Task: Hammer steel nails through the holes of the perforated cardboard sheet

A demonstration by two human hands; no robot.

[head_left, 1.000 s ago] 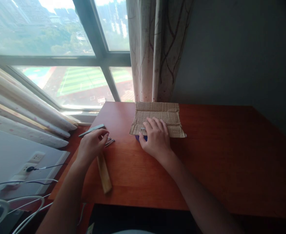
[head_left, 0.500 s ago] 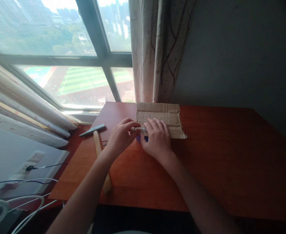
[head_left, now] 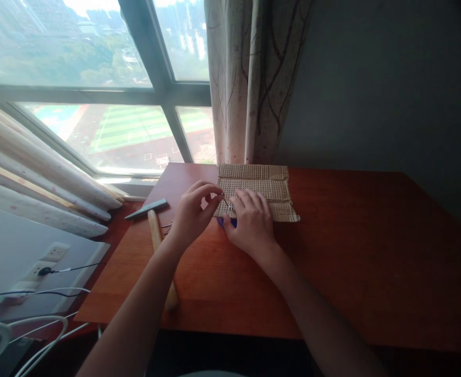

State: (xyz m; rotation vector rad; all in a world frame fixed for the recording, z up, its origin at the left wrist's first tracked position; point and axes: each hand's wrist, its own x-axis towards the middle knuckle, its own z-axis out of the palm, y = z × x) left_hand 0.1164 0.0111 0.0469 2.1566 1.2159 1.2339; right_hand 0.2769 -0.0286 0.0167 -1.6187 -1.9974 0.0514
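A piece of brown cardboard [head_left: 250,173] with rows of small holes lies on the desk, with folds across it. My left hand [head_left: 193,209] is closed in a pinch over its left part, holding a thin nail [head_left: 226,200] that slants down to the holed surface. Fingers spread, my right hand [head_left: 254,220] lies flat on the near part of the cardboard, thumb by the front edge. Partly hidden beneath that edge is a blue object [head_left: 221,223] whose kind I cannot make out.
A hammer [head_left: 154,230] with a wooden handle lies left of my left arm, its head near the desk's left edge. Several loose nails [head_left: 167,227] lie beside it. Behind the desk [head_left: 352,262] are a window [head_left: 136,97] and a curtain [head_left: 234,78]. Cables [head_left: 37,290] hang at lower left.
My left hand has risen slightly off the cardboard's near left edge, and the nail now shows between its fingertips. My right hand stays in place. The view has shifted a little.
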